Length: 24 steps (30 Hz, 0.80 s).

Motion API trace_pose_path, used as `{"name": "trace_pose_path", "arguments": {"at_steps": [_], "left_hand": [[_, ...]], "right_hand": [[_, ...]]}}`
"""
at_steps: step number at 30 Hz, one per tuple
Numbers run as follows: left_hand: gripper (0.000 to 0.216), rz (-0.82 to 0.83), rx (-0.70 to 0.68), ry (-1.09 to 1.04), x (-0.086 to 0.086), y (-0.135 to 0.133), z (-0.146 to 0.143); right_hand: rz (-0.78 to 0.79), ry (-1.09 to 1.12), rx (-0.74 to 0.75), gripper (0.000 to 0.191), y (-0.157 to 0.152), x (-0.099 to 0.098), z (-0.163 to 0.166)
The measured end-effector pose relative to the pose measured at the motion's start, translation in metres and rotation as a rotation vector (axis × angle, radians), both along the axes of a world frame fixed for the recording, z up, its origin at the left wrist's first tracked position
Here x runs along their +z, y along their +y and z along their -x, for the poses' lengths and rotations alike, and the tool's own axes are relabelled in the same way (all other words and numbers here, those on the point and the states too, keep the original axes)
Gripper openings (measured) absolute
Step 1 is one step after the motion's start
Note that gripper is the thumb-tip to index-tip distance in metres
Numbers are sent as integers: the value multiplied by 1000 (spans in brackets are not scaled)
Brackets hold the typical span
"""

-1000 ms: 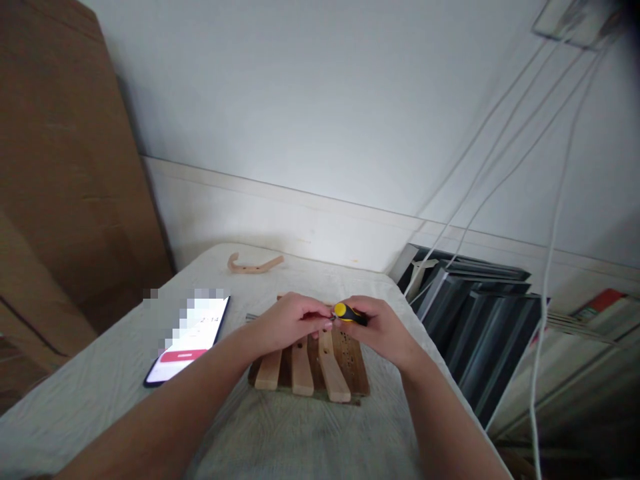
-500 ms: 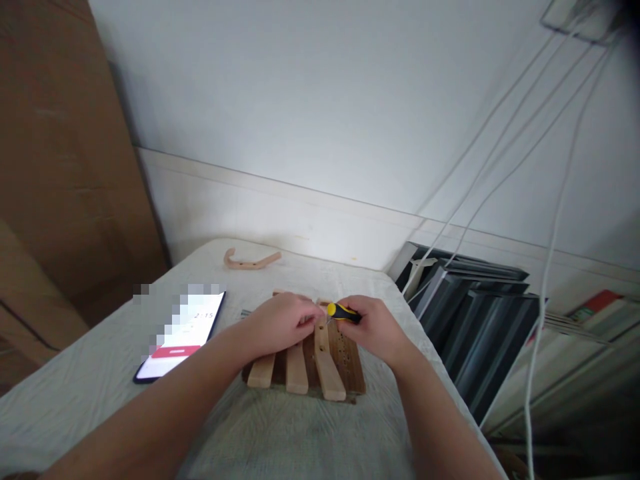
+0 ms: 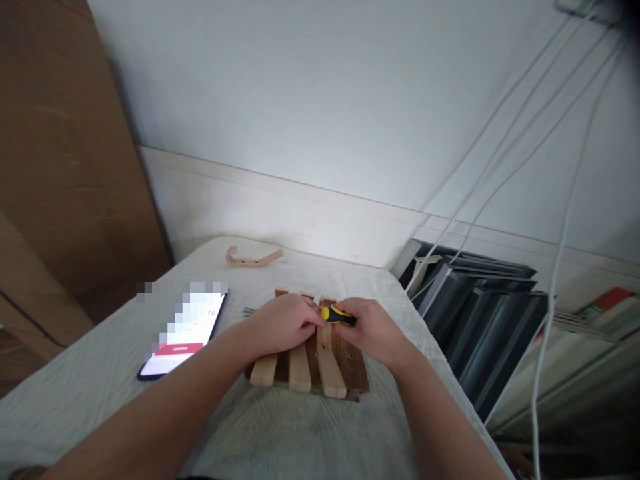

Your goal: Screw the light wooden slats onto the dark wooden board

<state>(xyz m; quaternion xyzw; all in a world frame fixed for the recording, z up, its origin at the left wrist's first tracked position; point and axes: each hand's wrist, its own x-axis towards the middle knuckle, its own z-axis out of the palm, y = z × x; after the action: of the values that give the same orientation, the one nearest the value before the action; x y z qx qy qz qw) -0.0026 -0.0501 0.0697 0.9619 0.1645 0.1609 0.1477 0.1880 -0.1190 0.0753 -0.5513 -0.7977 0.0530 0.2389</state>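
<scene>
My right hand (image 3: 373, 330) is closed around a yellow-and-black screwdriver (image 3: 339, 315), its yellow end pointing left. The screwdriver's shaft is hidden. It lies over the rightmost of three pale wooden hooks (image 3: 330, 373), which sit side by side on a brown wooden board (image 3: 357, 373) with small holes. My left hand (image 3: 285, 323) rests across the other hooks, its thumb and fingers pinched together beside the screwdriver; what they pinch is hidden. Small grey metal pieces (image 3: 249, 311) show just behind the left wrist.
A loose wooden hook (image 3: 254, 262) lies at the back of the cloth-covered table (image 3: 295, 440). A phone (image 3: 187, 337) with a lit screen is on the left. Dark panels (image 3: 480, 320) lean right of the table, with white cables (image 3: 563, 227) hanging in front.
The screwdriver has tilted and shifted slightly left, and its yellow end has moved nearer my left fingertips. My left hand stays over the hooks. The view has shifted a little.
</scene>
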Motion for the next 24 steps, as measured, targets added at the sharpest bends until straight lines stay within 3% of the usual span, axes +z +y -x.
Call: {"name": "trace_pose_path", "arguments": {"at_steps": [10, 24], "left_hand": [[20, 49, -2, 8, 0, 3, 2], [18, 36, -7, 10, 1, 2, 2]], "right_hand": [[69, 73, 67, 13, 3, -5, 4], [156, 153, 36, 14, 6, -6, 5]]}}
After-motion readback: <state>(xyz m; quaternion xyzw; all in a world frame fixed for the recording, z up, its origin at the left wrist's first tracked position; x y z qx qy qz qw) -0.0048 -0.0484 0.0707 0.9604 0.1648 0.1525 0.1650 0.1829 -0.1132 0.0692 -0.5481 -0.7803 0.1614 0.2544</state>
